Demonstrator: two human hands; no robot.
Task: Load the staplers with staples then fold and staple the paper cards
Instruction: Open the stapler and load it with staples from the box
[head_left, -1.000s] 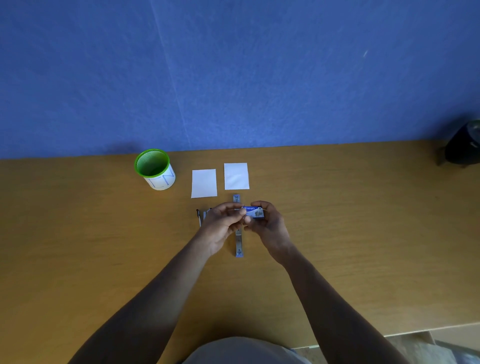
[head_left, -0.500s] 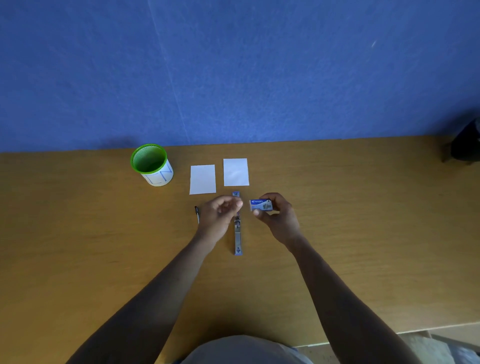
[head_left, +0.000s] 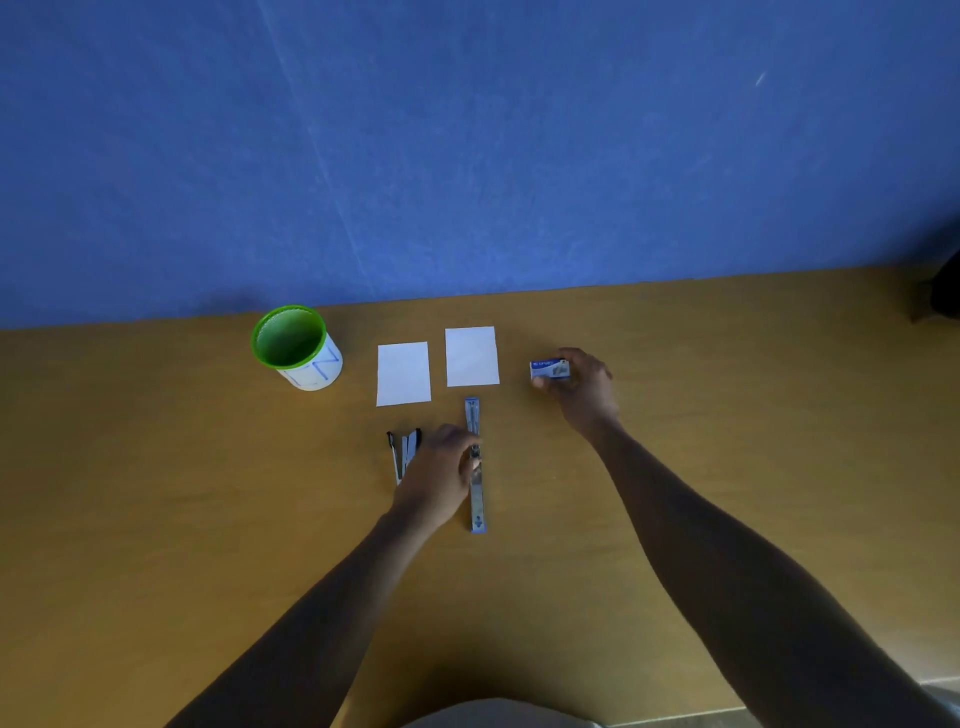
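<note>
Staple box (head_left: 549, 369) betw. R fingers (head_left: 540, 383)

This looks like an office desk or a plain study workspace. A bare wooden tabletop (head_left: 156, 493) fills the lower half of the frame and butts against a blue felt-like partition wall (head_left: 467, 145) across the upper half. Desk stationery sits mid-frame: a green-rimmed pen pot (head_left: 297, 346) at centre left, two white paper cards (head_left: 403, 373) beside it, and an opened stapler (head_left: 475, 467) below them.
</note>
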